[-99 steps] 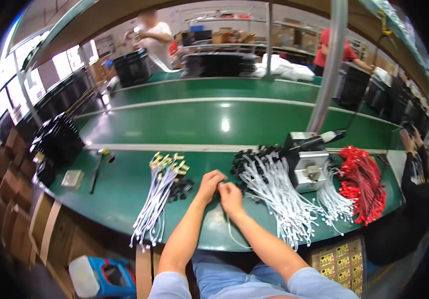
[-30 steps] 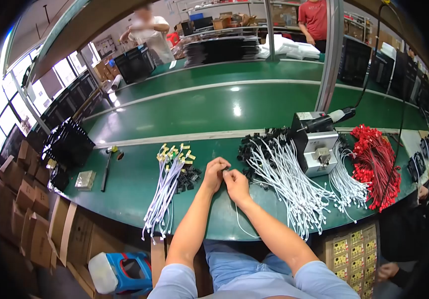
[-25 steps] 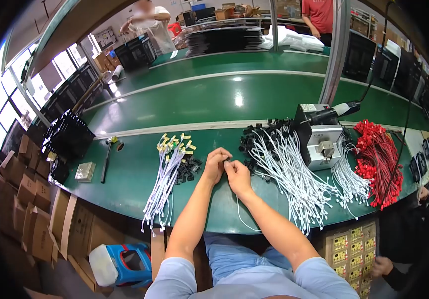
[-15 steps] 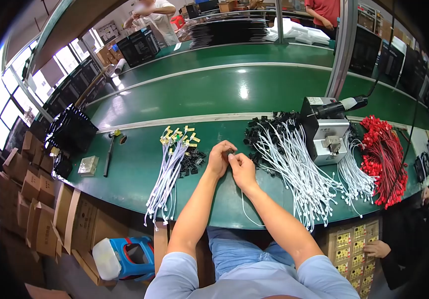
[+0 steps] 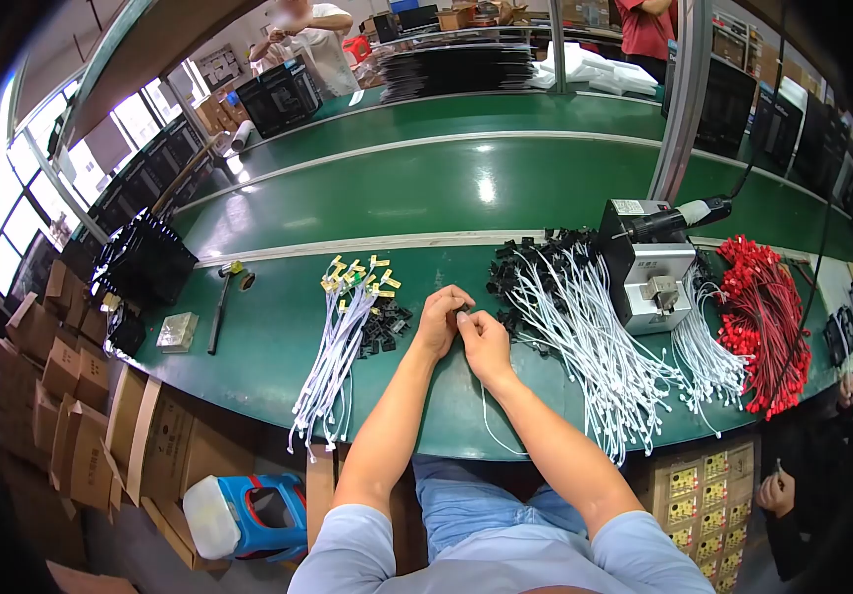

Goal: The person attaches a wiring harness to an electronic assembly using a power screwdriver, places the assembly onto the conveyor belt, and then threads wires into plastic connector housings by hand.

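My left hand (image 5: 443, 322) and my right hand (image 5: 484, 344) meet above the green bench, fingertips pinched together on a small black plastic part (image 5: 462, 309). Most of that part is hidden by the fingers. A thin white cable (image 5: 491, 421) trails from under my right hand to the bench's front edge. Left of my hands lies a bundle of white cables (image 5: 325, 356) with yellow tags (image 5: 372, 277), beside a small heap of black plastic parts (image 5: 384, 329). To the right is a larger bundle of white cables (image 5: 585, 346) with black ends (image 5: 535, 262).
A grey machine (image 5: 654, 282) with a black handheld tool stands right, near more white cables (image 5: 708, 356) and red cables (image 5: 768, 327). A hammer-like tool (image 5: 220, 307) and clear box (image 5: 177, 333) lie left. Another person's hand (image 5: 776, 492) is at lower right, near a yellow-patterned panel (image 5: 699, 510).
My hands stay together on the black part, with only slight finger movement. At lower right, the other person's hand has lifted off the yellow-patterned panel and moved right.
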Demonstrator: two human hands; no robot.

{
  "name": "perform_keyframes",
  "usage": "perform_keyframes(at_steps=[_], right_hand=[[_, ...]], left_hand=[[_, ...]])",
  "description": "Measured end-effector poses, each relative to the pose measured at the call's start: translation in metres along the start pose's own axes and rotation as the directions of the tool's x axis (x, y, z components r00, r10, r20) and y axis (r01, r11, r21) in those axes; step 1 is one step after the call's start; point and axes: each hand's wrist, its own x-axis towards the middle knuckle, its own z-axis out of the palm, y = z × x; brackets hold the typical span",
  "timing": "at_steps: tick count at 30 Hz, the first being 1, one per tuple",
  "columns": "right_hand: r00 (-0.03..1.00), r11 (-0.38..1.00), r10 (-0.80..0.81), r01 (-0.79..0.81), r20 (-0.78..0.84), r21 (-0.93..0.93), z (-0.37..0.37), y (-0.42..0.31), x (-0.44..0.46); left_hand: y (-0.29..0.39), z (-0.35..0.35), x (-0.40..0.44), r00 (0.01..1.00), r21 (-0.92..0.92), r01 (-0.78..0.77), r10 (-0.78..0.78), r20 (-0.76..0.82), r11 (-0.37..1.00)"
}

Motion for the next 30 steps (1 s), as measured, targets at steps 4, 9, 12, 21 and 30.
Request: perform_keyframes(at_steps=[4, 9, 12, 21, 30], right_hand=[[1.0, 1.0, -0.011, 0.011, -0.008, 0.014, 0.001, -0.001, 0.0001], [1.0, 1.0, -0.017, 0.017, -0.008, 0.011, 0.0009, -0.0018, -0.0001], [1.0, 1.0, -0.003, 0.003, -0.003, 0.01, 0.0004, -0.0033, -0.0008], [1.0, 0.999, -0.028, 0.028, -0.001, 0.017, 0.0011, -0.0005, -0.0001], [1.0, 0.998, -0.023, 0.023, -0.003, -0.059, -0.0007, -0.0002, 0.0005]], left_hand=[[-0.0011, 0.0003, 0.0012, 1.0, -0.003, -0.016, 0.016, -0.002, 1.0], [-0.0007, 0.0019, 0.0008, 1.0, -0.04, 0.006, -0.006, -0.018, 0.999], [-0.0007, 0.003, 0.0007, 1.0, -0.07, 0.014, -0.015, -0.021, 0.997], [0.0007, 0.0019, -0.0005, 1.0, -0.006, -0.009, 0.009, 0.016, 1.0], [0.0011, 0.0044, -0.0008, 1.0, 0.001, -0.004, 0.004, -0.017, 1.0]])
